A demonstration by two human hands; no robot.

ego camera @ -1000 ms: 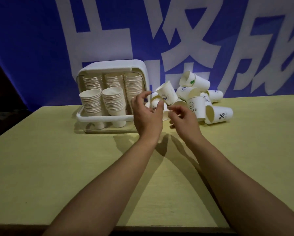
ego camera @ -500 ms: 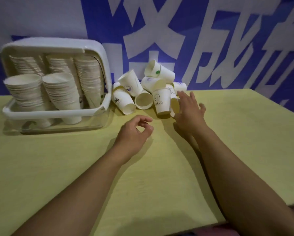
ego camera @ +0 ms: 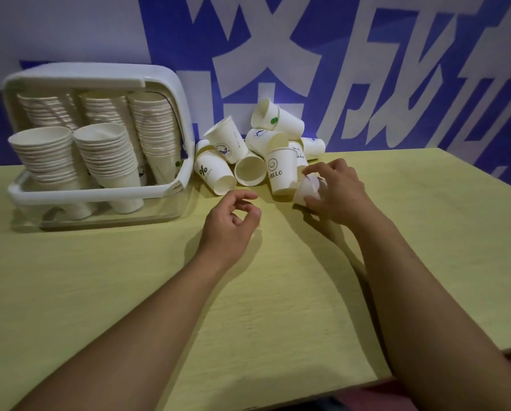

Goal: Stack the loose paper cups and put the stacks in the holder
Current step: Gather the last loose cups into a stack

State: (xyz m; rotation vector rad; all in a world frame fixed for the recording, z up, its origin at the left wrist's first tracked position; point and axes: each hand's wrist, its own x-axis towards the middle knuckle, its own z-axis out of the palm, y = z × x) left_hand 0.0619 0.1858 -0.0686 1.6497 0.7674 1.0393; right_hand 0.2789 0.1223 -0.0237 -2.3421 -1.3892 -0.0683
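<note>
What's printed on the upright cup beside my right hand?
A smiley face above "HELLO", dark on white cup; head view.

You are looking down at a pale yellow-green table (ego camera: 129,292) whose right corner cuts off at the near right. At the far left, on its top, stands a white holder (ego camera: 171,191) with a clear base, holding stacks of paper cups. Just right of the holder, along the far edge, a pile of loose cups (ego camera: 257,149) rests on the table: one printed HELLO (ego camera: 281,173) stands mouth down, another with a percent sign (ego camera: 214,175) lies on its side, mouth toward you.
</note>
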